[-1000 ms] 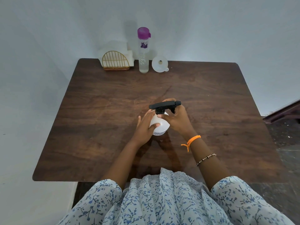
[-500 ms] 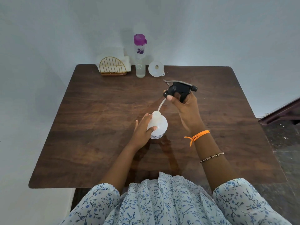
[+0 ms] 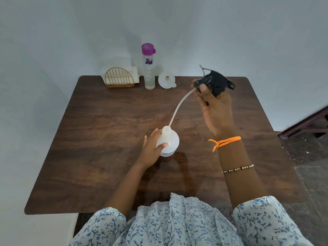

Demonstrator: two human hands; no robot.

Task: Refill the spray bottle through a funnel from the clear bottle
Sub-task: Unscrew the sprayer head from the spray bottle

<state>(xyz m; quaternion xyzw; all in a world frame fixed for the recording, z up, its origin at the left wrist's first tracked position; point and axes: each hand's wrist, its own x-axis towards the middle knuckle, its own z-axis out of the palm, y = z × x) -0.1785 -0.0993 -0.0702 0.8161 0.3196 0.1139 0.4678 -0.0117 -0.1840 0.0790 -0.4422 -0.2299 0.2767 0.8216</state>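
The step in hand looks to be opening up: the spray bottle (image 3: 167, 142) stands on the tabletop (image 3: 106, 130), its neck uncapped, the left hand (image 3: 152, 148) curled round its left side. Up and right of the spray bottle, the right hand (image 3: 215, 103) pinches the black trigger head (image 3: 215, 82); its dip tube (image 3: 179, 107) reaches to the neck, tip hidden. Next, I judge, the tube must clear the neck and be set down. Beyond the spray bottle stand the funnel (image 3: 166, 79) and clear bottle (image 3: 148, 68).
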